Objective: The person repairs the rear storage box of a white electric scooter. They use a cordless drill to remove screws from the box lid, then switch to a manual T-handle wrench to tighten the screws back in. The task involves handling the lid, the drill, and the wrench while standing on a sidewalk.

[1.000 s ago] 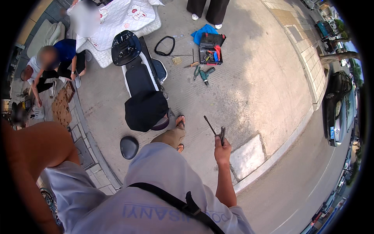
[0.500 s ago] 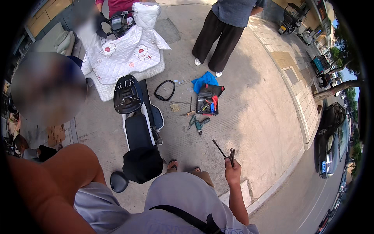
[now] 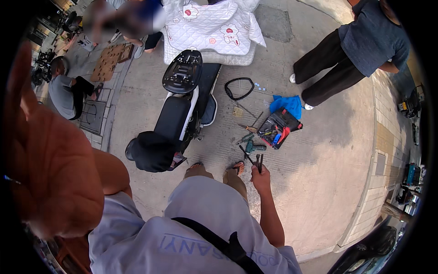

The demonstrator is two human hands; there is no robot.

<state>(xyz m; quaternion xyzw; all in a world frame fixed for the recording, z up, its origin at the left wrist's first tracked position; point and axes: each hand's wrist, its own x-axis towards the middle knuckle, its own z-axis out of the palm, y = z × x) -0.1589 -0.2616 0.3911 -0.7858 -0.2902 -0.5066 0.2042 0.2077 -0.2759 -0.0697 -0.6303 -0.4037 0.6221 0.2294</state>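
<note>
My left hand [image 3: 59, 169] is raised close to the camera, large and blurred at the left. Its palm shows and a finger stretches upward; the rest runs into the dark rim. In front of my body, my right hand [image 3: 261, 179] is closed around a dark long-shafted tool [image 3: 246, 154] and a second, two-pronged metal tool [image 3: 260, 160] that looks like pliers. Just beyond on the ground lie a green power drill [image 3: 254, 146] and an opened black toolbox [image 3: 273, 123] with red and blue tools inside. Ahead stands a scooter with a black seat [image 3: 172, 116].
A white quilted cover [image 3: 210, 27] drapes over the scooter's front. A black loop [image 3: 239, 88] and a blue cloth [image 3: 287, 107] lie on the concrete. One person in dark trousers [image 3: 326, 59] stands at the right; another [image 3: 66, 91] sits at the left.
The view has swung, so the scooter and toolbox sit differently in it. My left hand has come up into sight. My right hand still holds the tools, now appearing nearer the drill.
</note>
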